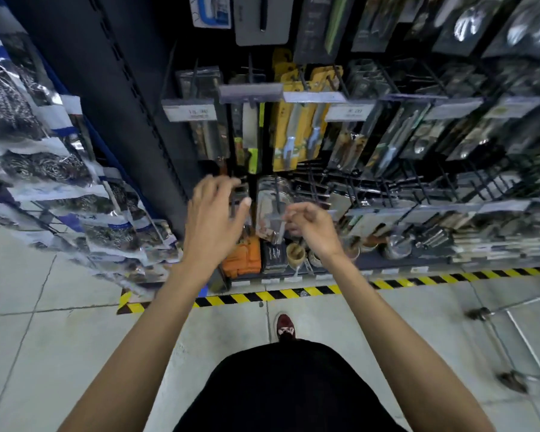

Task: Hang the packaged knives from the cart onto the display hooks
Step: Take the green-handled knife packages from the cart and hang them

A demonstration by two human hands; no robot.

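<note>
A clear packaged knife [270, 201] hangs on a display hook [276, 194] in the lower row of the dark pegboard wall. My right hand [310, 227] is at the pack's lower right edge, its fingers curled, and thumb and forefinger seem to pinch that edge. My left hand [214, 213] is raised just left of it. Its fingers are spread and straight and reach toward a dark pack [239, 194] on the neighbouring hook. It holds nothing. Motion blur hides the exact contact.
More packaged knives, some yellow [293, 132], fill the hooks above behind price labels [190, 112]. Boxes and small bowls stand on the bottom shelf [293, 257]. The cart's frame and wheels [508, 325] are at the lower right. Packs of scourers [44, 169] hang at the left. Hazard tape [293, 294] marks the floor.
</note>
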